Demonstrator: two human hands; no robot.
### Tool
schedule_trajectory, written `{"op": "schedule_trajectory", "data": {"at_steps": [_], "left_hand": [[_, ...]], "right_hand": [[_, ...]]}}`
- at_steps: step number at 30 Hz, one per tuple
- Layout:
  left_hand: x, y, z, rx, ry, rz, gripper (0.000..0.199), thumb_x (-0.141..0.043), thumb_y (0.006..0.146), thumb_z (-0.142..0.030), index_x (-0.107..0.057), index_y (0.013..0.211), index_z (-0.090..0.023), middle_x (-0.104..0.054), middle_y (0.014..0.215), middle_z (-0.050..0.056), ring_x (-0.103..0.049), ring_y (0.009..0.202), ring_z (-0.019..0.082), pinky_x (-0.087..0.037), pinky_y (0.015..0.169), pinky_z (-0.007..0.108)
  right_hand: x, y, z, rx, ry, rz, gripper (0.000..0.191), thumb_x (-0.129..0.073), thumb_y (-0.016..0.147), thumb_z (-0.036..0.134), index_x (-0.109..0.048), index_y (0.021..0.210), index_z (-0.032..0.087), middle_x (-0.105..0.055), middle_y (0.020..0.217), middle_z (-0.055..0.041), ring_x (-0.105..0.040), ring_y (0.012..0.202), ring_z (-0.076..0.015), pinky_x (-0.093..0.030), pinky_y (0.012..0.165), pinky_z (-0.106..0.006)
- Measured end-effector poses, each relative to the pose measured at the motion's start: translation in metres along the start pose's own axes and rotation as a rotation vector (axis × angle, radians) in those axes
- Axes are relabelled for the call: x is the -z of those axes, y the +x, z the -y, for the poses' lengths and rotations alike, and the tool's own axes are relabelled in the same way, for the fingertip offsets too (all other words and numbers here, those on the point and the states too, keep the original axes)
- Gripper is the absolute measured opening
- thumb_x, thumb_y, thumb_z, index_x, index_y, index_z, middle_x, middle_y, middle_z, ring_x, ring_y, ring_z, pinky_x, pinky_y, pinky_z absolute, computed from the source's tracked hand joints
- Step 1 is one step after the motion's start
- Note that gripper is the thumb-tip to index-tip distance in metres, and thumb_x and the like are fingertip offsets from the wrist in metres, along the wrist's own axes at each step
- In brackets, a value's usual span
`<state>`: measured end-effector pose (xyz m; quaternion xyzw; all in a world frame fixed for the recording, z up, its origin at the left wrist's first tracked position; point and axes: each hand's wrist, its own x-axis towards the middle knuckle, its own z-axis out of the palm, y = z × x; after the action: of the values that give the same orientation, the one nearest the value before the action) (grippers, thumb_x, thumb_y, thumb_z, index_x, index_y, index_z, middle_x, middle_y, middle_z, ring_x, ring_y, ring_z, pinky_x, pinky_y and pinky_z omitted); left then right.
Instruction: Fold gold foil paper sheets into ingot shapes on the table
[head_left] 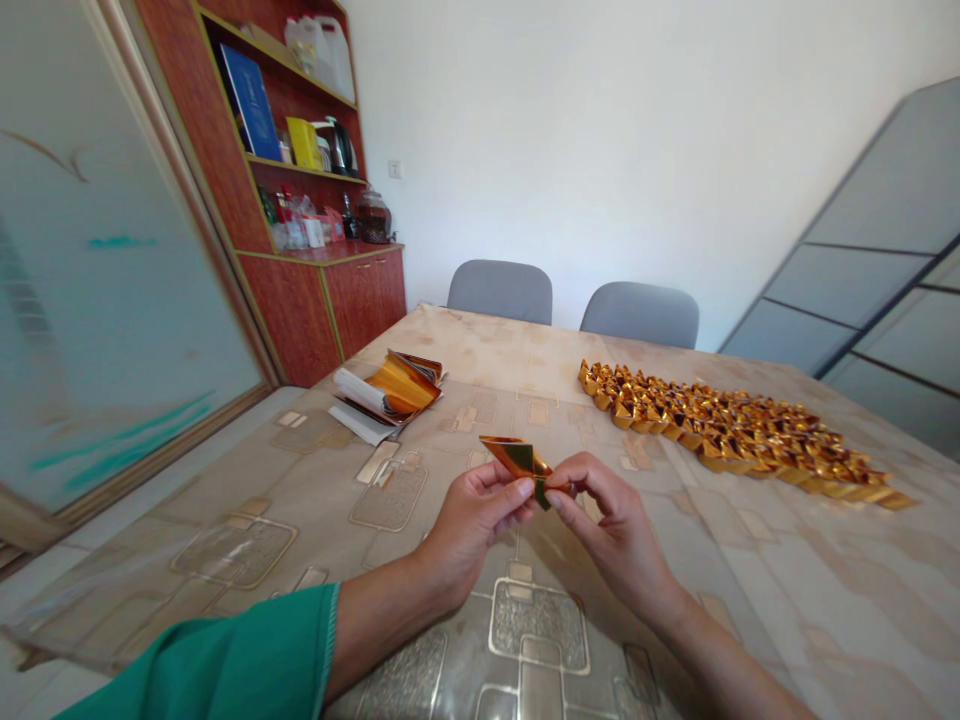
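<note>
Left hand (466,522), right hand (616,515), pinching gold foil (513,457)

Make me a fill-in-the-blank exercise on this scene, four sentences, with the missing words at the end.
The left hand and the right hand hold a folded piece whose shiny colour is ____.
In the picture, the loose stack of sheets lies to the ____ of both hands.
The sleeve on the left arm is ____.
Beyond the table, the visible grey chairs number ____.

Missing words: gold; left; green; two.
</note>
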<state>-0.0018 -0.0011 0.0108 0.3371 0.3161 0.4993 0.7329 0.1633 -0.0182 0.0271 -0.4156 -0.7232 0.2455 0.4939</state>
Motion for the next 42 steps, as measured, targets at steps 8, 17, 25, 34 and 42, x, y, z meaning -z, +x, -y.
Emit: {"op": "schedule_trajectory", "data": {"at_steps": [8,17,25,34,42], "left_hand": [[0.003,0.002,0.0,0.018,0.008,-0.008,0.025,-0.086,0.065,-0.027,-0.072,0.082,-0.014,-0.069,0.076,0.001,-0.058,0.065,0.008,-0.046,0.064,0.02],[0.006,0.001,0.003,0.035,0.039,0.024,0.026,-0.083,0.069,-0.027,-0.072,0.09,-0.016,-0.069,0.087,0.001,-0.059,0.071,0.008,-0.046,0.065,0.02],[0.001,0.001,-0.006,0.024,0.079,-0.017,0.035,-0.084,0.065,-0.027,-0.058,0.085,-0.017,-0.067,0.078,0.0,-0.059,0.066,0.01,-0.045,0.062,0.021],[0.002,0.002,-0.003,-0.09,0.21,0.056,0.027,-0.078,0.069,-0.024,-0.052,0.073,-0.016,-0.06,0.066,-0.005,-0.052,0.056,0.007,-0.04,0.056,0.019],[0.0,0.002,-0.004,-0.165,0.322,0.067,0.022,-0.076,0.07,-0.024,-0.055,0.071,-0.016,-0.057,0.063,-0.005,-0.053,0.057,0.009,-0.041,0.057,0.02]], "right_hand": [[0.001,0.0,-0.005,-0.127,0.132,0.032,0.008,-0.062,0.09,0.032,-0.066,0.092,0.024,-0.065,0.083,-0.0025,-0.059,0.077,-0.0193,-0.046,0.07,-0.033],[-0.01,-0.002,-0.009,-0.28,0.279,0.024,0.026,-0.068,0.084,0.045,-0.06,0.077,0.022,-0.058,0.071,0.0005,-0.052,0.068,-0.0165,-0.041,0.063,-0.029],[-0.006,-0.001,-0.01,-0.366,0.443,0.111,0.033,-0.059,0.089,0.055,-0.066,0.088,0.022,-0.062,0.078,-0.0021,-0.055,0.073,-0.0183,-0.043,0.068,-0.031],[-0.006,-0.001,-0.009,-0.478,0.562,0.171,0.029,-0.07,0.082,0.049,-0.064,0.086,0.02,-0.062,0.079,-0.0021,-0.056,0.074,-0.0174,-0.042,0.067,-0.029],[-0.01,0.001,-0.004,-0.452,0.599,0.145,0.03,-0.072,0.081,0.048,-0.061,0.079,0.02,-0.062,0.074,-0.0001,-0.055,0.069,-0.0152,-0.042,0.066,-0.028]]}}
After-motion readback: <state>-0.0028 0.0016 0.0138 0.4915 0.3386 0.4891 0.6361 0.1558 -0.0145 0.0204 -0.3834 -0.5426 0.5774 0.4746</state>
